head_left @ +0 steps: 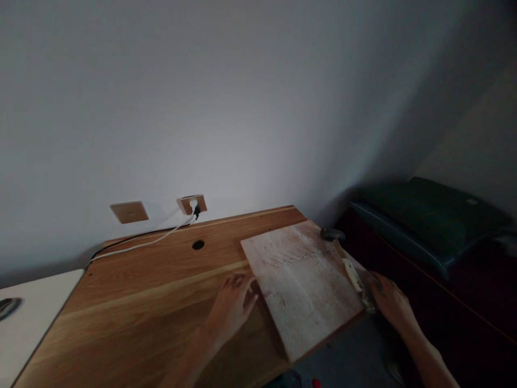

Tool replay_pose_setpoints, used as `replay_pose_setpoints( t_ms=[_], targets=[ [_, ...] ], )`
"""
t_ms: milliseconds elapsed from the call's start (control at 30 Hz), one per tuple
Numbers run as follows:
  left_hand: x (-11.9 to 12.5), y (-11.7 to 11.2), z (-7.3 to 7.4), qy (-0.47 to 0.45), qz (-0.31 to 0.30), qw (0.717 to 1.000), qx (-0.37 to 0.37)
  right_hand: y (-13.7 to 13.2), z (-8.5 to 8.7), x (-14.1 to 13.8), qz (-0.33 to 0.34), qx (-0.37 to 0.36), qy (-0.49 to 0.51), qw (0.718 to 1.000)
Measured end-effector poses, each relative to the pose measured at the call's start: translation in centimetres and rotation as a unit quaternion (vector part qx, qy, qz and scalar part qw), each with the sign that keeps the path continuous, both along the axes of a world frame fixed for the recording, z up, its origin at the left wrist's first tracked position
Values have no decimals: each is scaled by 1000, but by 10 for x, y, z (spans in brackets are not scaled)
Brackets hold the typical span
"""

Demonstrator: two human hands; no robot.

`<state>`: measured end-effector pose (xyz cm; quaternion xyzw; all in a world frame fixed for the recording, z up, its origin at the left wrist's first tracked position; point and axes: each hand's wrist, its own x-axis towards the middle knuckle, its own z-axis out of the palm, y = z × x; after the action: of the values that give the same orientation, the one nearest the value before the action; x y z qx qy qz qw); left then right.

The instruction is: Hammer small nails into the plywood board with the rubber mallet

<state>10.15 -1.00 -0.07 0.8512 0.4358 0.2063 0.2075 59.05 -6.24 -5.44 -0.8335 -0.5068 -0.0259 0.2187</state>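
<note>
Right hand (388,298) by hammer (353,274), nails (292,260) in board (305,299)

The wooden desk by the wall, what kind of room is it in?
Probably a room at home, maybe a bedroom: the wooden desk stands by a plain wall with a socket, and something like green bedding lies on the right.

Place: a room in a home is suggested, though an office cannot be ruled out.
Wall (242,118): pale and smooth, seen at twelve o'clock.
Wall plates (130,212): gold-toned, mounted at nine o'clock, one filled by a white plug (193,205).
Wooden desk (133,302): set against the wall at eight o'clock, pierced by a round cable hole (198,244).
Green cloth bundle (432,210): laid at three o'clock on a dark reddish surface (456,302).
</note>
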Motion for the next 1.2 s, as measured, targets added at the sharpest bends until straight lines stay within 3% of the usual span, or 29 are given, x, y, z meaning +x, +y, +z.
replay_pose_setpoints(
  t_ms=[167, 333, 467, 600, 733, 833, 1033, 1200],
  targets=[
    [6, 51, -9, -5, 25, 999, 30, -3, 0, 5, 10, -14, 6, 1000],
    [35, 99, -7, 90, 50, 994, 34, -3, 3, -3, -12, -10, -8, 1000],
    [44, 113, -6, 145, 95, 984, 48, -5, 5, -14, -19, -4, -19, 1000],
    [28, 118, -4, 160, 100, 979, 78, -11, 7, -27, 12, 9, -18, 1000],
    [-1, 119, 0, 174, 103, 976, 83, -23, 12, -49, 64, 34, -13, 997],
    [-36, 106, -7, 169, 113, 974, 98, -33, 16, -78, 109, 64, 5, 992],
    [-138, 57, -26, 169, 189, 961, 110, -55, 26, -165, 200, 82, 53, 975],
    [-210, 24, -19, 182, 226, 950, 115, -56, 33, -213, 251, 47, 95, 962]
  ],
)
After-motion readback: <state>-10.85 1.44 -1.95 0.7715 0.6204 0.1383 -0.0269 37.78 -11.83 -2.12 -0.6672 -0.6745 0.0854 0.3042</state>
